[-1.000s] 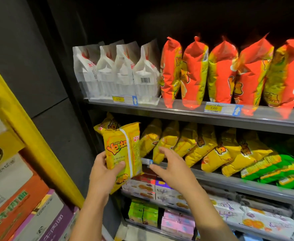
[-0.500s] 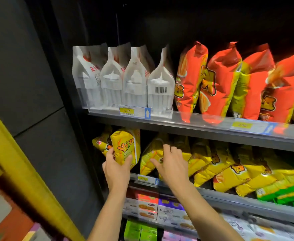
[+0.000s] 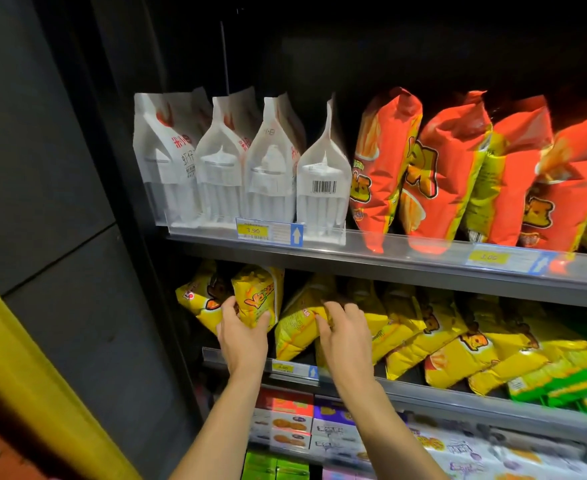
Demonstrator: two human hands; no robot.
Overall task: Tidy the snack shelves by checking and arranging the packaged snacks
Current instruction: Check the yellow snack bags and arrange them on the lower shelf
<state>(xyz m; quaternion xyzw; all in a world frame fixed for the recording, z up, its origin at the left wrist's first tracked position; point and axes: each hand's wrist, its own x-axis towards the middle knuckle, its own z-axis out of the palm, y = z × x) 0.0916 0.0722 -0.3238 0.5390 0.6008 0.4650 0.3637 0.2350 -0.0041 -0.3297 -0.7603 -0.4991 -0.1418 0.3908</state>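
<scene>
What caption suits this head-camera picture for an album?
Left hand grips a yellow snack bag at the shelf; right hand touches the neighbouring bag.

Two bare forearms showed in the lower middle of the frame, uncovered from the wrists down to the bottom edge. The left forearm (image 3: pixel 216 427) looked slim and smooth below the left hand (image 3: pixel 242 336), at lower centre-left. The right forearm (image 3: pixel 389 427) looked a little broader below the right hand (image 3: pixel 345 336), at centre. Knuckles showed faintly on both backs. The nails were too blurred to tell.
</scene>
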